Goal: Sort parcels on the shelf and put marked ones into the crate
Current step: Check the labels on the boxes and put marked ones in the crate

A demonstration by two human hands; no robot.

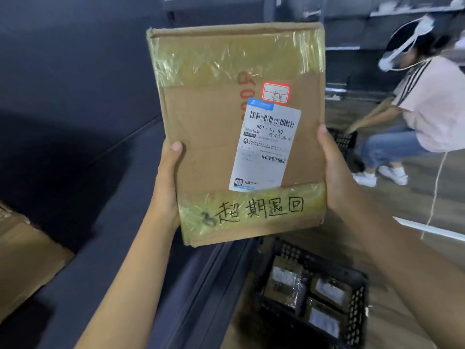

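- L hand (166, 182) grips parcel (208, 147) at its left edge, thumb on front face, fingers hidden behind; R hand (334, 172) does same at right edge.
- Parcel held upright mid-frame: flat cardboard w/ yellowish tape bands top & bottom; black handwriting (261, 207) on bottom band, white label (266, 147) and red-edged sticker (275, 93) on front.
- Parcel's bottom edge shows just above crate (358, 306), lower right of frame, on wood floor (453, 197); open air between them.
- Crate holds a few taped packets (286, 280), blurred.
- Dark shelf (105, 187) fills left side; its front rail runs just left of crate.
- Cardboard box (22, 255) on shelf, lower left.
- Second person (427, 104) crouches upper right, hand at far crate (343, 139), well apart.
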